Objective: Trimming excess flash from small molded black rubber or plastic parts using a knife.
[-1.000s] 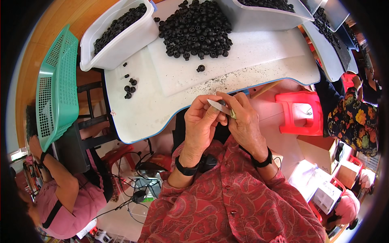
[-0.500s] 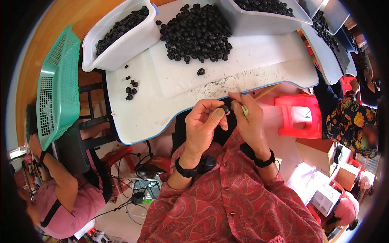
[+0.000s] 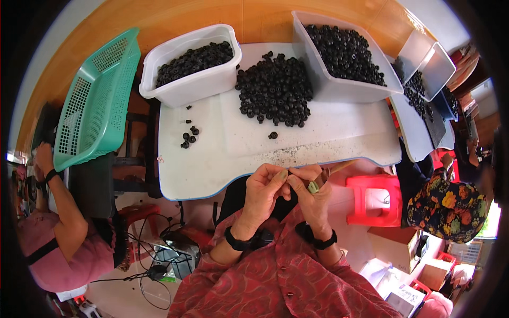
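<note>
My left hand (image 3: 261, 195) and my right hand (image 3: 312, 204) meet just in front of the table's near edge, their fingertips pressed together. Between them is a small round black part (image 3: 289, 173), mostly hidden by the fingers; my left thumb and fingers pinch it. The right fingers are curled, with a pale green piece (image 3: 313, 187) showing among them; whether it is a tool's handle or a finger cover is unclear. Beyond the hands, a heap of similar black parts (image 3: 275, 90) lies on the white table (image 3: 212, 164), with one loose part (image 3: 273, 135) nearer me.
A white tub (image 3: 196, 93) and a grey tub (image 3: 352, 87) of black parts flank the heap. Several loose pieces (image 3: 188, 139) lie at left. A green basket (image 3: 90, 132) stands beside a person (image 3: 63, 233). A red stool (image 3: 374, 199) is at right, near another person (image 3: 445, 204).
My view has tilted up, so the table sits lower in the picture. My right hand has come in against the left, and its fingers now cover most of the black part.
</note>
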`<state>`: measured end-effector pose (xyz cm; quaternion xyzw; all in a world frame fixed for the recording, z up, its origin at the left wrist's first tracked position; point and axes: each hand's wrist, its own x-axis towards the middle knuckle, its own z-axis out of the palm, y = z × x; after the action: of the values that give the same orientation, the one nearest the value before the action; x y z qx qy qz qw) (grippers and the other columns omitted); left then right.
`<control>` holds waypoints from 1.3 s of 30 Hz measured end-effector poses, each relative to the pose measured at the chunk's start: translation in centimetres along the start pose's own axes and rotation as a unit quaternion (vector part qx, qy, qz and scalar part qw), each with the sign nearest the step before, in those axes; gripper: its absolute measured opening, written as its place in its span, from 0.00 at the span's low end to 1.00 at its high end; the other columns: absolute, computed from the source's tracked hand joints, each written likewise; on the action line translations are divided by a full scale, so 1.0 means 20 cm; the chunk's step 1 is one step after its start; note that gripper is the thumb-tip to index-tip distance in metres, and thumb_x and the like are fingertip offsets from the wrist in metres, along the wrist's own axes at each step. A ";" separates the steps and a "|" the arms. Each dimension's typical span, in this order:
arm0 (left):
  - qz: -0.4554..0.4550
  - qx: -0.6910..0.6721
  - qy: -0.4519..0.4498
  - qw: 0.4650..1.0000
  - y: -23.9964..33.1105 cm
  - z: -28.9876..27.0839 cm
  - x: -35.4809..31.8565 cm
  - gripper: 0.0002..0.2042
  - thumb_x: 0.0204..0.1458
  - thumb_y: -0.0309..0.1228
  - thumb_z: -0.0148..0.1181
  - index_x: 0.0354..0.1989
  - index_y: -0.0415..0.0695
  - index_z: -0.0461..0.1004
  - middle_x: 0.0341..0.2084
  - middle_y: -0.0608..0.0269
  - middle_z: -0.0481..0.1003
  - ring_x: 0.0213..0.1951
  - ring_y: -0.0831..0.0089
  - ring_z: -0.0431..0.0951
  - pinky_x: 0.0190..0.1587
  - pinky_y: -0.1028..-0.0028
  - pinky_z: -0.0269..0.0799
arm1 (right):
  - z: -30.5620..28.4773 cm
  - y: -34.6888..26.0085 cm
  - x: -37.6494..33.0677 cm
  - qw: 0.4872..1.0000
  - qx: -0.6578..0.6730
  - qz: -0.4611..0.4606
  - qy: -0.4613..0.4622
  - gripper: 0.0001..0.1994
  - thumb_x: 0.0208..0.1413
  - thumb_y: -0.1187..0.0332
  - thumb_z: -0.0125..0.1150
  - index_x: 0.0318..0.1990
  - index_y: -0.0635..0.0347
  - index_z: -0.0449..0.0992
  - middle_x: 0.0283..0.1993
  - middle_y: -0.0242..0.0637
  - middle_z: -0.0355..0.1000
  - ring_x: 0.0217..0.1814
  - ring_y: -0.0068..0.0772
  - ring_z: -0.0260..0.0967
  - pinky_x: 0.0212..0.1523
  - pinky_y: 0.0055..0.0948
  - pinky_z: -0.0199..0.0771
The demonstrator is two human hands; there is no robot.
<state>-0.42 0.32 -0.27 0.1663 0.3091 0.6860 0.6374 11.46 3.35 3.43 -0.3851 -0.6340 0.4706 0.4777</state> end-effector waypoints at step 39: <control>0.271 0.038 0.195 0.942 0.98 -0.09 0.49 0.09 0.56 0.31 0.58 0.36 0.36 0.73 0.25 0.60 0.76 0.24 0.77 0.75 0.28 0.76 0.75 | 0.02 0.12 0.14 0.989 -0.018 0.145 0.038 0.10 0.60 0.65 0.57 0.31 0.62 0.69 0.18 0.22 0.59 0.17 0.10 0.53 0.17 0.17 0.52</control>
<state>-17.97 9.53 9.28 0.1308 0.3964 0.8397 0.3473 10.52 6.44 1.74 -0.4990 -0.5611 0.5088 0.4210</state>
